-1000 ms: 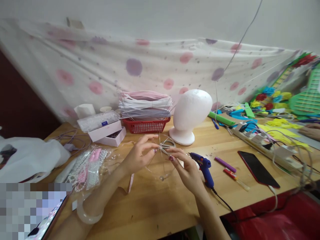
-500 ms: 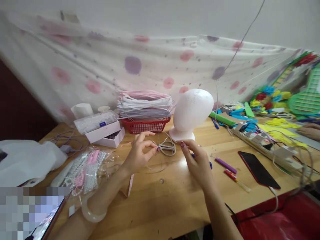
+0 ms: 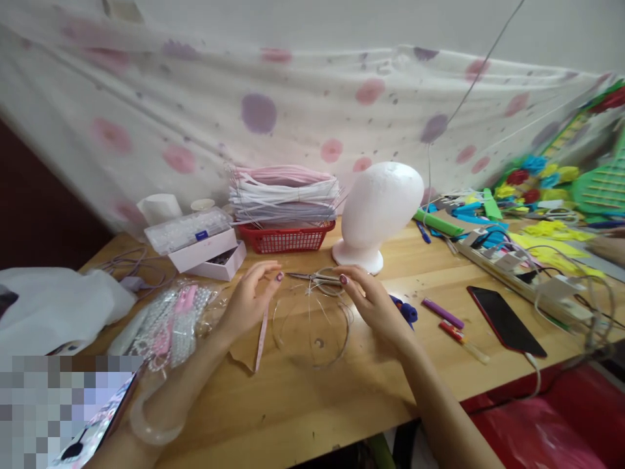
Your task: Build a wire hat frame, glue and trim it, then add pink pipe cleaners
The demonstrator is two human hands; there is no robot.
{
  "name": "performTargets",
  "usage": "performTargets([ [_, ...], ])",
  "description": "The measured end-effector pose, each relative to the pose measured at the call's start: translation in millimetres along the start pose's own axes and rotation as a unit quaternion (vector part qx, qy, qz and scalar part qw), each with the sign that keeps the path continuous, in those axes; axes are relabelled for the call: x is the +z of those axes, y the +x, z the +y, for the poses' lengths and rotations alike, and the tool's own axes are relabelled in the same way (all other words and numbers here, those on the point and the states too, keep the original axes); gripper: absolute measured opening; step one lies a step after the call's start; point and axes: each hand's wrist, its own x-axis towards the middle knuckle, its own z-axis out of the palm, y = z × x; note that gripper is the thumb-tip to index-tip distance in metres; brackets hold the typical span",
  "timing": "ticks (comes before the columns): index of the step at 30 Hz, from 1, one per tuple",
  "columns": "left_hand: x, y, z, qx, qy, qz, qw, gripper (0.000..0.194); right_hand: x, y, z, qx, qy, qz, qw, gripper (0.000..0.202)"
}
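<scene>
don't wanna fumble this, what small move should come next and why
Perhaps bring the open left hand to the rounded silvery thin-wire frame to steady it: neither hand seems to grip it, and the right hand is by the pale-handled metal scissors.

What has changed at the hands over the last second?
The left hand has let go of the rounded, thin silvery wire frame and drawn off leftward. The right hand has come off it to the right and is now by the pale-handled metal scissors, contact unclear. The white foam head and red plastic basket stayed put.
</scene>
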Motion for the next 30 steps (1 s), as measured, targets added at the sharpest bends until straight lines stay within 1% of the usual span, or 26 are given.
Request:
performTargets([
  [1,1.3,-9.3,2.0,0.004,0.008,-0.007,1.000,0.043,-1.1,-3.3,-2.6,-0.003,-0.005,-0.001,1.000,0.034],
  [2,4.5,-19.1,3.0,0.007,0.017,-0.025,1.000,0.054,-1.1,-6.7,-5.3,-0.009,-0.013,-0.008,1.000,0.039],
  [3,9.4,-28.8,2.5,0.013,0.034,-0.060,0.998,0.067,0.2,-10.1,-8.2,-0.020,-0.025,-0.021,0.999,0.046],
  [4,15.5,-37.5,0.1,0.016,0.045,-0.077,0.996,0.078,2.9,-13.2,-11.0,-0.034,-0.041,-0.036,0.998,0.055],
  [5,22.3,-44.8,-4.0,0.009,0.057,-0.083,0.995,0.085,6.8,-15.6,-13.9,-0.049,-0.061,-0.049,0.996,0.063],
  [7,35.5,-54.5,-16.0,-0.007,0.058,-0.082,0.995,0.088,17.2,-18.3,-20.2,-0.078,-0.112,-0.057,0.989,0.074],
  [8,41.0,-56.9,-22.6,-0.016,0.051,-0.080,0.995,0.086,22.8,-18.5,-23.5,-0.088,-0.137,-0.057,0.985,0.074],
  [11,50.6,-59.1,-38.5,-0.030,0.023,-0.080,0.996,0.081,35.7,-17.2,-33.3,-0.100,-0.184,-0.076,0.975,0.062],
  [13,52.1,-59.6,-43.0,-0.031,0.024,-0.074,0.996,0.085,39.6,-17.2,-37.5,-0.097,-0.195,-0.094,0.971,0.060],
  [15,51.4,-60.5,-42.8,-0.022,0.041,-0.079,0.996,0.091,40.3,-19.0,-38.5,-0.092,-0.207,-0.097,0.969,0.062],
  [20,47.0,-60.1,-32.3,0.017,0.081,-0.110,0.990,0.104,36.1,-27.4,-33.1,-0.088,-0.205,-0.085,0.971,0.068],
  [24,44.0,-57.7,-25.5,0.008,0.093,-0.123,0.988,0.108,32.0,-33.2,-29.1,-0.079,-0.191,-0.082,0.975,0.074],
  [27,41.0,-56.2,-23.5,-0.001,0.087,-0.122,0.989,0.107,32.2,-37.2,-23.4,-0.059,-0.148,-0.074,0.985,0.068],
  [30,38.4,-53.7,-20.3,-0.001,0.072,-0.100,0.992,0.102,38.0,-41.4,-14.9,-0.017,-0.077,-0.031,0.996,0.059],
])
